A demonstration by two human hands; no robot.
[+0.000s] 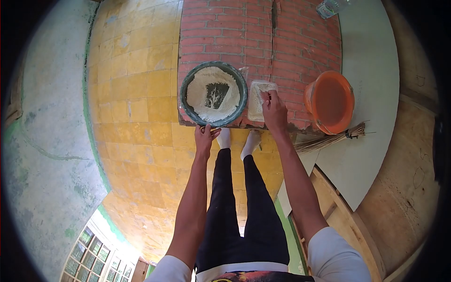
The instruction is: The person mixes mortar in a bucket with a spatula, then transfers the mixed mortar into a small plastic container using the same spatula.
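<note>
I see the left hand (205, 136) at the near rim of the green basin (187, 84) of white powder (199, 89), its grip curled at the edge, though I cannot tell whether it actually has hold of the rim. The right hand (274, 110) rests on the white slab (256, 102) just beside the basin, its grip bunched closed; anything pinched there is hidden from me. Both sit at the near edge of the brick block (225, 33), with an orange bucket (331, 101) and a broom (329, 138) off to the right.
</note>
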